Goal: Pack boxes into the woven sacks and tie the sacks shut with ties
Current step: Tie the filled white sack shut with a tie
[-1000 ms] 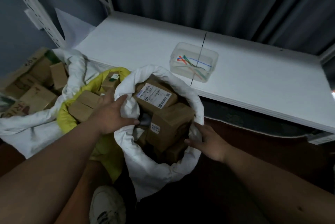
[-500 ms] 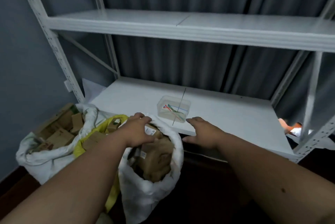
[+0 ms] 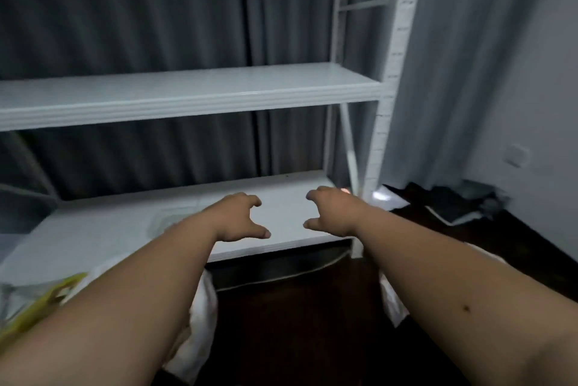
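A dark grey curtain (image 3: 140,10) fills the wall ahead of me, and in front of it stands a white metal rack (image 3: 387,79) with an upper shelf (image 3: 187,94) and a lower shelf (image 3: 93,229). To the right a pale wall (image 3: 531,72) runs down to a dark floor (image 3: 297,323), where a blurred dark heap (image 3: 453,201) lies near the rack's foot. My two bare forearms reach forward over the lower shelf. A white woven sack (image 3: 203,313) shows as a strip of cloth just under my left forearm, and more white cloth (image 3: 391,301) peeks out under my right one; I cannot tell whether that is the same sack. A yellow sack's edge (image 3: 40,304) sits at the lower left, beside crumpled white material. No boxes show here. My left hand (image 3: 239,218) and right hand (image 3: 333,210) hover over the shelf's front part, well apart, fingers spread and curled, grasping nothing. A blurred clear container (image 3: 165,220) lies on the shelf, partly behind my left wrist.
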